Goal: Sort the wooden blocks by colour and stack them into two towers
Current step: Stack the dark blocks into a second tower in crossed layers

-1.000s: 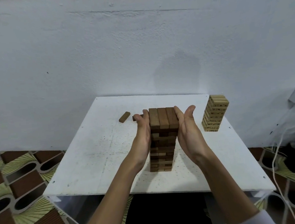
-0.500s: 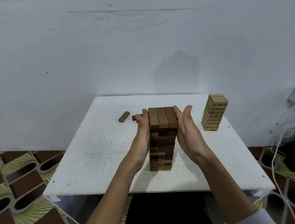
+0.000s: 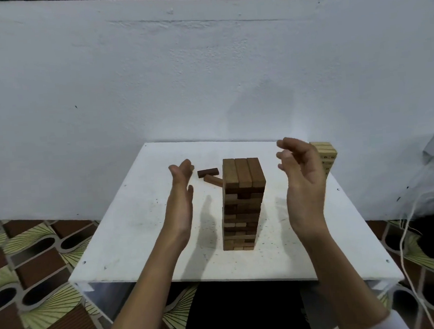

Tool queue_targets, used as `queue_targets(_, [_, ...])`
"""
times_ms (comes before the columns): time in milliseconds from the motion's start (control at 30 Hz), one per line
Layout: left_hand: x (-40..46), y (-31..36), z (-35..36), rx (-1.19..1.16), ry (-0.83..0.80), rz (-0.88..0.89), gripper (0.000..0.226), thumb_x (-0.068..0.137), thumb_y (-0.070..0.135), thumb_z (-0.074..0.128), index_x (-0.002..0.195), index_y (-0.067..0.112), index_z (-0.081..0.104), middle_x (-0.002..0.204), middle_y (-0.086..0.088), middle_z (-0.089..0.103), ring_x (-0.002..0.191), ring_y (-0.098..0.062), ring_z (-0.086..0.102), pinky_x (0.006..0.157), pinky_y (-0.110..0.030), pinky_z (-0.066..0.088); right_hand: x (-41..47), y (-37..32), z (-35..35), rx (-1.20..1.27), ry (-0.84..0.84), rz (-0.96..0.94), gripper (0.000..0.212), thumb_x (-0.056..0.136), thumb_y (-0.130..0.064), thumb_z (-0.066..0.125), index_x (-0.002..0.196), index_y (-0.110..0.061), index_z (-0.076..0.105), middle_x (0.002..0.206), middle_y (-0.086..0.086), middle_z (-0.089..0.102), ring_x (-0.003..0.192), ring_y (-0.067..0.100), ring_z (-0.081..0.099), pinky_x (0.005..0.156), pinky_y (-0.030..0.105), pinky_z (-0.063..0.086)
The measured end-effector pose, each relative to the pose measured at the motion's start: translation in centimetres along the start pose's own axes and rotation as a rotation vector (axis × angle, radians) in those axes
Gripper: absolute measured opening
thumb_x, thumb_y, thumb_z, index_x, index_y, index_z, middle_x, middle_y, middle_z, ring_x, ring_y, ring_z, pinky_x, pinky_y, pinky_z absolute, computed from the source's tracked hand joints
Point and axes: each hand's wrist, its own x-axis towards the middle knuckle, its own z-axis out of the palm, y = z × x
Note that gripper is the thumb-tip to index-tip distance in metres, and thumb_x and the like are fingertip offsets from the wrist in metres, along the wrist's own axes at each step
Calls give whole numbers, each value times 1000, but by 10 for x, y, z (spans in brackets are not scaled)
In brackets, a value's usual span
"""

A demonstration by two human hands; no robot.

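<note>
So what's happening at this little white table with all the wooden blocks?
A person is sorting wooden blocks into towers. A tall tower of dark brown blocks stands mid-table, with the open left hand and right hand on either side, not touching it. A pale wooden tower stands far right, partly hidden. Two loose dark blocks lie behind on the white table.

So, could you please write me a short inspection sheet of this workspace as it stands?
Surface: white table, scuffed and speckled.
Job's things: dark tower upright mid-table; light tower at the far right edge, partly hidden by the right hand; two loose dark blocks behind the dark tower.
Clutter: nothing seen.
Hands: left hand and right hand open, either side of the dark tower, touching nothing.
Cables: white cables hanging right of the table.
Surroundings: white wall; patterned floor.
</note>
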Motion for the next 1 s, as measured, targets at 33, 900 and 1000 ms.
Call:
queue_targets(33, [-1, 1, -6, 5, 58, 40, 66, 92, 61, 20, 139, 20, 44, 133, 14, 52, 133, -9, 40, 116, -34, 25, -2, -5, 5, 5, 30, -101, 17, 94, -11, 52, 106, -21, 58, 108, -3, 62, 101, 8, 57, 91, 32, 49])
queue_targets(900, [153, -119, -107, 866, -177, 108, 36, 89, -5, 48, 125, -2, 54, 133, -17, 51, 124, -31, 45, 93, -9, 22, 20, 185, 202, -1104, -294, 263, 62, 87, 1, 51, 143, -11, 29, 159, 9, 0, 145, 28, 5, 116, 39, 15])
queue_targets(1000, [173, -126, -103, 974, -310, 204, 60, 86, -4, 47, 144, 11, 38, 152, -4, 32, 138, -24, 26, 98, -8, 11, 33, 202, 208, -1189, -255, 265, 61, 88, -7, 54, 143, -14, 28, 159, 7, -1, 145, 28, 3, 116, 42, 16])
